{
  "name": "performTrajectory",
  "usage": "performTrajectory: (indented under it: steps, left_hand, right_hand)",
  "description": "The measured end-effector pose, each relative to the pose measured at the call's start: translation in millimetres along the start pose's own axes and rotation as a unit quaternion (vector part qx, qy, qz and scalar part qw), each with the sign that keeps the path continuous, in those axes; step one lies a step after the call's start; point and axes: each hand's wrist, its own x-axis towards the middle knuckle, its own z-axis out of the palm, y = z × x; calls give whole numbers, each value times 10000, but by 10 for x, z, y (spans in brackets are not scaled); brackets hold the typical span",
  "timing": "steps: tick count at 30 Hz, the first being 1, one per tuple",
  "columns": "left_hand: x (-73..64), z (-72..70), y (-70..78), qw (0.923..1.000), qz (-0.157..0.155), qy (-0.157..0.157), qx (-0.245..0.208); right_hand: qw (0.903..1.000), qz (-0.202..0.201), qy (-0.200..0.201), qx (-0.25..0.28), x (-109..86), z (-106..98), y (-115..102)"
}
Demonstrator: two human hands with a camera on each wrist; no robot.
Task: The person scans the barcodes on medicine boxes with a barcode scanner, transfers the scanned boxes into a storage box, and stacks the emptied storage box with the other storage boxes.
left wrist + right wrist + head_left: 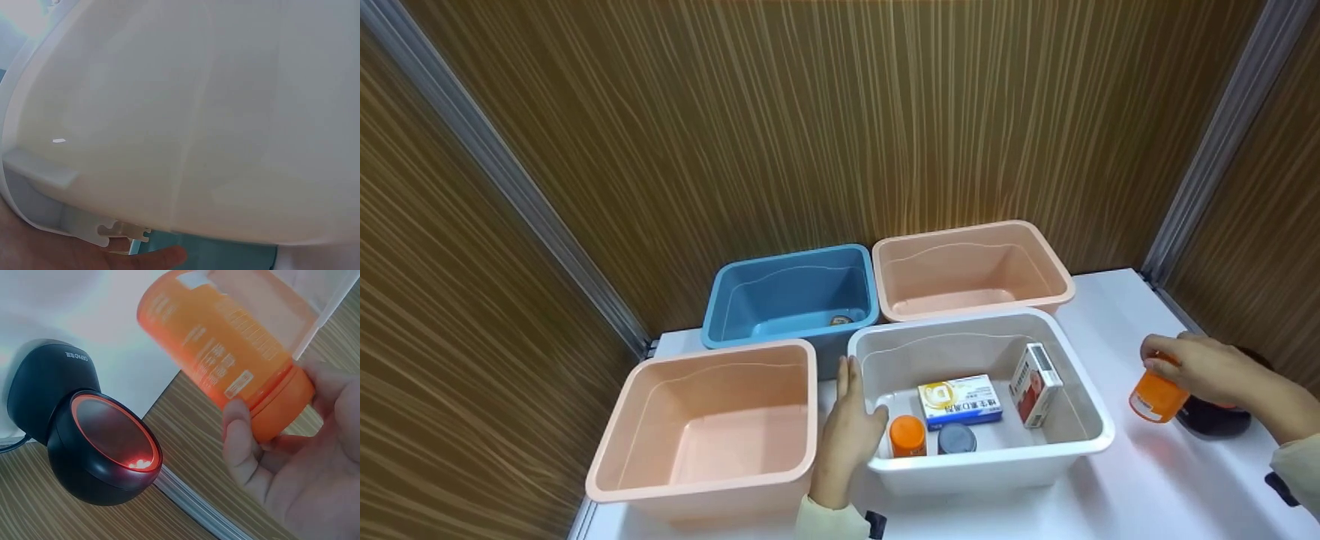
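Observation:
My right hand (pixel 1200 364) pinches an orange pill bottle (pixel 1156 396) by its cap, tilted in the air at the right. In the right wrist view the bottle's printed label (pixel 211 343) faces a black barcode scanner (pixel 107 439), whose round window glows red. The left hand (pixel 847 431) rests against the left wall of the white bin (pixel 975 469), fingers straight, thumb over the rim. Inside that bin are a yellow, white and blue medicine box (pixel 960 401), an upright white and red box (pixel 1035 386), an orange-capped bottle (pixel 907 435) and a grey-capped one (pixel 957 438).
A pink bin (pixel 701 491) stands left of the white one. Behind are a blue bin (pixel 720 300) with a small round item (pixel 841 320) in it and another pink bin (pixel 971 259). Wood-grain walls (pixel 840 112) enclose the white table (pixel 1110 300) at back and sides.

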Motion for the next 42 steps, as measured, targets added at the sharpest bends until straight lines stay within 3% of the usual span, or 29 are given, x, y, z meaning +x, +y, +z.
performTrajectory:
  steps: [7,15,19,26,34,42]
  left_hand:
    - [0,-1,2,10000,7,18,29]
    - [-2,-9,-5,10000,36,35,25]
    - [-1,-11,-4,10000,38,36,58]
    - [-7,-6,3,10000,23,13,63]
    - [-5,-4,13,9999,65,46,101]
    - [-3,-1,9,10000,12,21,75]
  right_hand:
    - [9989,290,-100,349,2,-47,0]
    - [9990,-187,329,-228,31,-36,-19]
    - [9985,-357,341,-252,28,-42,-32]
    - [9987,-305,132,-379,36,-58,-58]
    - [9997,115,-53,212,35,-77,-36]
    - [9996,-189,162,-120,65,-76,-41]
